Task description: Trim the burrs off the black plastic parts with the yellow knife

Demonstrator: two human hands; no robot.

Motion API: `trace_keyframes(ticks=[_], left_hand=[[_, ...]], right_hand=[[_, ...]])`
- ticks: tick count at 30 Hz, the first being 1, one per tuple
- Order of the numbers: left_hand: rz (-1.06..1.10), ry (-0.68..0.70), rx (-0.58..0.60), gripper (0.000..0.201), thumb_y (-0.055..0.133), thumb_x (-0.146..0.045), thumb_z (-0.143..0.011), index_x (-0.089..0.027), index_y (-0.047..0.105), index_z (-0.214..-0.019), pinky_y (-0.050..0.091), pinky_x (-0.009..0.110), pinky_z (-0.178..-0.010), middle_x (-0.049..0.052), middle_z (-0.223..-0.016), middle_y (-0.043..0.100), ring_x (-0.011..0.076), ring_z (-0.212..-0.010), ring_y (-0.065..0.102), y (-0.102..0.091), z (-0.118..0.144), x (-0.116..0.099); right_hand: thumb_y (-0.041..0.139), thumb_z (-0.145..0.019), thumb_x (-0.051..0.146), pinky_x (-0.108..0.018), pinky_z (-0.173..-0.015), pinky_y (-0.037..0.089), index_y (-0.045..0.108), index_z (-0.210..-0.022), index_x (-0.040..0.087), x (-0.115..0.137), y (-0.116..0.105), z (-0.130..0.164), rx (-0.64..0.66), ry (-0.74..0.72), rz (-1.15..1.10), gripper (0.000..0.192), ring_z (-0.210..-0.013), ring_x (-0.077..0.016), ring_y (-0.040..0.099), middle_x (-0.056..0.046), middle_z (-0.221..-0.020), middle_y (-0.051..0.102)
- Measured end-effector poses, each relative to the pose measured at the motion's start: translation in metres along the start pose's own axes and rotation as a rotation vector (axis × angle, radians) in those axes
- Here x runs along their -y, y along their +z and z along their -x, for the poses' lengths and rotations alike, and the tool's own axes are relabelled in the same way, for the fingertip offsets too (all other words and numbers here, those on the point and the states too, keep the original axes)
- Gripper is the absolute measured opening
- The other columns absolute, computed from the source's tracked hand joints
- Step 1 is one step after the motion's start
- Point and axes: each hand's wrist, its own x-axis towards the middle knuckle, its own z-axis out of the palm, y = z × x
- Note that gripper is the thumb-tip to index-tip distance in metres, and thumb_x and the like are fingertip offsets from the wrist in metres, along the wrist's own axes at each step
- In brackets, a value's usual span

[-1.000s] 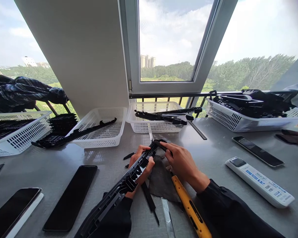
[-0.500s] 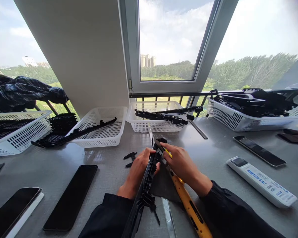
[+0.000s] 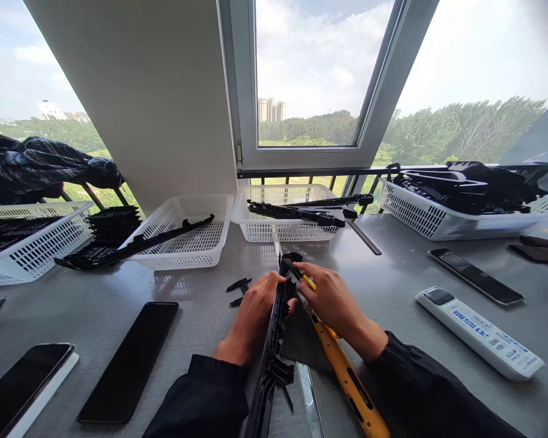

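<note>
My left hand is closed around a long black plastic part, which slants from near the middle basket down to the bottom edge. My right hand grips a slim yellow-and-black utility knife. Its dark front end lies against the upper end of the plastic part, and the exact contact cannot be made out. Below my right wrist lies a tool with a yellow-orange handle. A steel ruler and a dark cloth-like piece lie beneath. Black calipers are partly hidden behind my left hand.
White baskets stand along the back: the left-centre one, the middle one and the right one hold black parts. Stacked black parts lie at left. Phones and a white label-bearing device flank my arms.
The lower end of the black plastic part has swung slightly right and its angle has turned a little. The knife's front end has shifted slightly at the part's top. Both hands keep their grip.
</note>
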Motion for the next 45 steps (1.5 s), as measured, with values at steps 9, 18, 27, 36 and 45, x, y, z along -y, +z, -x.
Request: trace_keyframes(ticks=[9,18,27,36,45], left_hand=[[-0.026,0.033,0.019,0.027,0.073,-0.034,-0.085,-0.025,0.056,-0.104,0.057,0.037,-0.083,0.004,-0.097,0.069,0.0272,-0.096,0.07,0.001,0.001,0.008],[0.009,0.016,0.01,0.026,0.073,-0.027,-0.083,-0.025,0.056,-0.102,0.056,0.038,-0.091,0.003,-0.097,0.07,0.0261,-0.101,0.07,0.002,0.001,0.005],[0.053,-0.091,-0.127,0.022,0.067,-0.028,-0.082,-0.026,0.057,-0.101,0.056,0.033,-0.079,0.0,-0.088,0.07,0.0205,-0.081,0.071,-0.001,0.001,0.0],[0.299,-0.217,-0.218,0.021,0.067,-0.036,-0.087,-0.026,0.063,-0.106,0.051,0.035,-0.072,-0.001,-0.082,0.069,0.0206,-0.072,0.065,-0.01,0.002,-0.011],[0.433,-0.193,-0.196,0.027,0.07,-0.041,-0.09,-0.024,0.065,-0.111,0.049,0.029,-0.072,-0.001,-0.088,0.07,0.0166,-0.075,0.063,-0.009,0.002,-0.009]], right_hand=[[0.054,-0.095,0.015,-0.036,-0.104,0.053,0.07,-0.135,0.019,0.002,0.0,-0.001,0.021,0.086,0.04,0.043,-0.122,-0.026,0.071,-0.009,-0.133,0.075],[0.055,-0.093,0.015,-0.035,-0.098,0.055,0.072,-0.132,0.019,0.004,-0.007,-0.003,0.052,0.128,0.078,0.043,-0.116,-0.0264,0.074,-0.009,-0.128,0.077],[0.046,-0.1,0.019,-0.039,-0.105,0.053,0.067,-0.139,0.025,-0.01,-0.009,-0.006,-0.019,0.05,0.117,0.045,-0.128,-0.0264,0.068,-0.004,-0.139,0.071],[0.044,-0.103,0.02,-0.034,-0.099,0.055,0.065,-0.141,0.03,-0.011,-0.013,-0.006,-0.053,-0.004,0.126,0.044,-0.12,-0.0232,0.07,-0.002,-0.138,0.071],[0.044,-0.102,0.015,-0.029,-0.09,0.054,0.065,-0.139,0.03,-0.013,-0.014,-0.007,-0.092,-0.005,0.164,0.044,-0.112,-0.0214,0.073,-0.003,-0.131,0.074]])
